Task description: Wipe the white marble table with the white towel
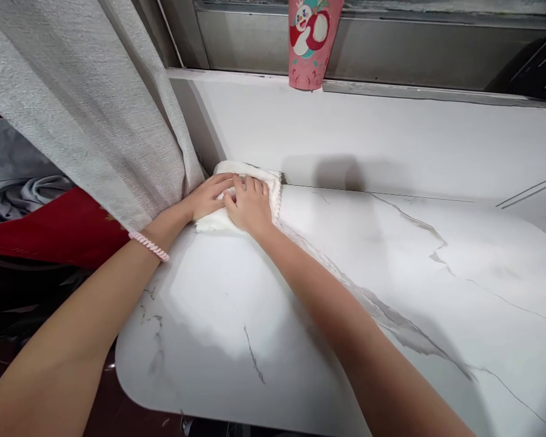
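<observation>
We press both hands down on a white folded terry cloth (241, 169) that lies at the far left corner of the white marble-patterned tabletop (391, 273), right where the slab meets the pale window ledge (391, 133). Our left hand (207, 197) lies flat on the cloth's left part, fingers stretched out and close together, gripping nothing. Our right hand (250, 207) rests just beside it, palm down on the middle of the cloth, fingers together and slightly bent, their tips touching the fingers of the left hand; it lies on the cloth rather than clamping it. The cloth's scalloped edge shows to the right of that hand. A pink coiled hair tie (149, 246) sits around our left wrist. A grey woven curtain (95, 109) hangs just beside the left hand and touches the table corner. On the ledge, well apart from the cloth, stands a pink paper cup with a cartoon figure (312, 42). Beyond the curtain, to the left, lie a red fabric (59, 227) and a crumpled grey cloth (27, 195).
</observation>
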Tool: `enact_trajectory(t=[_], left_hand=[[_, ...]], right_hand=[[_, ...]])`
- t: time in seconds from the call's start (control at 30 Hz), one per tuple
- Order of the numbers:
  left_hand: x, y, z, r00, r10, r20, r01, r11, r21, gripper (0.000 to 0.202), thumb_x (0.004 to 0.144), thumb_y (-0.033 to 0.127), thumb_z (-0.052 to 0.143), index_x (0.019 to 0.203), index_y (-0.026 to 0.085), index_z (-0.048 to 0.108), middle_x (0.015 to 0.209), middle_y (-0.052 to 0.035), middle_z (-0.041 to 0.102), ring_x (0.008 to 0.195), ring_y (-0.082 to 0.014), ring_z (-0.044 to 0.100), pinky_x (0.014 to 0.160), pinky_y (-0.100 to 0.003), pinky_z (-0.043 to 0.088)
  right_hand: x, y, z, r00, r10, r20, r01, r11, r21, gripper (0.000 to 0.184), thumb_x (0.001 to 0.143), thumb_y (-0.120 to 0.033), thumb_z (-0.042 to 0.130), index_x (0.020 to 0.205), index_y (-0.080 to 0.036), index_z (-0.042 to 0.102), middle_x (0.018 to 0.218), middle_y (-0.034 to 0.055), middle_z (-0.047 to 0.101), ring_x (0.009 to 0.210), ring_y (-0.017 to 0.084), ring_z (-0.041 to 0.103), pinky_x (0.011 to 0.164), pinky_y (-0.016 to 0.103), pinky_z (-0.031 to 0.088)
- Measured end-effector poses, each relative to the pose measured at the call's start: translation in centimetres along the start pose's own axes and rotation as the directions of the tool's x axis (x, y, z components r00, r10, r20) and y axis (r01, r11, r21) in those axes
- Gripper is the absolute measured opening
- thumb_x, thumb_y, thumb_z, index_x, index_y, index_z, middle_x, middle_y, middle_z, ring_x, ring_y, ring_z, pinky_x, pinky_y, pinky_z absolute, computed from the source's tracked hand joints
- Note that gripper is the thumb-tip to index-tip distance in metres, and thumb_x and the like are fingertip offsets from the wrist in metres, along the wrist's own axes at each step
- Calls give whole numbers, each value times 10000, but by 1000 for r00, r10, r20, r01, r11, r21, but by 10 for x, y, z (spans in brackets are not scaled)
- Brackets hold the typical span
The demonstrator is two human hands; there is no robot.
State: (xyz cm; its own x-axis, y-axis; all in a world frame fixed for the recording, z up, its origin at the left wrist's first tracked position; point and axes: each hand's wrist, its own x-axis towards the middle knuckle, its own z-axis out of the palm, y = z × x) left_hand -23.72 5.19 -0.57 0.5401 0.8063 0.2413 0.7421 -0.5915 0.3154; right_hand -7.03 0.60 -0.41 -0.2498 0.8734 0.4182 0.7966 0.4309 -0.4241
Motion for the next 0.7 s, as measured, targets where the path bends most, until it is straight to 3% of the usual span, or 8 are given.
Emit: enact_trajectory(t=[0.13, 0.3, 0.53, 0.7], left_hand=[[7, -8, 0, 1000, -24, -18, 24, 1000, -10, 621, 872, 580, 396, 1351, 214, 545, 1473, -94, 458, 1367, -294, 376, 1175, -462, 246], [-3, -1, -1, 999, -48, -12, 48, 999, 16, 590, 898, 507, 372, 1356, 167, 523, 1498, -125, 416, 1395, -289, 337, 1184, -462, 216], [-45, 23, -3, 989, -144, -18, 145, 987, 69, 570, 935, 467, 323, 1393, 150, 445, 1512, -146, 363, 1415, -287, 282, 1184, -488, 193], [-88, 55, -3, 978, -206, -40, 209, 974, 91, 534, 948, 420, 326, 1426, 192, 393, 1496, -128, 372, 1394, -310, 289, 1163, -530, 219]], right_hand=[[13, 4, 5, 999, -15, 29, 16, 1000, -6, 479, 994, -335, 419, 1394, -77, 468, 1369, 182, 514, 1294, 286, 420, 1142, 469, 212], [13, 4, 6, 998, -55, 30, 56, 998, -19, 463, 996, -326, 414, 1388, -88, 475, 1372, 186, 512, 1292, 278, 429, 1140, 471, 215], [-11, -10, -2, 986, -151, 67, 150, 989, 11, 451, 993, -318, 420, 1393, -121, 488, 1419, 165, 493, 1328, 265, 412, 1151, 460, 220], [-45, -29, -10, 976, -206, 70, 204, 978, 33, 461, 989, -316, 420, 1406, -128, 476, 1401, 162, 504, 1316, 270, 413, 1151, 478, 221]])
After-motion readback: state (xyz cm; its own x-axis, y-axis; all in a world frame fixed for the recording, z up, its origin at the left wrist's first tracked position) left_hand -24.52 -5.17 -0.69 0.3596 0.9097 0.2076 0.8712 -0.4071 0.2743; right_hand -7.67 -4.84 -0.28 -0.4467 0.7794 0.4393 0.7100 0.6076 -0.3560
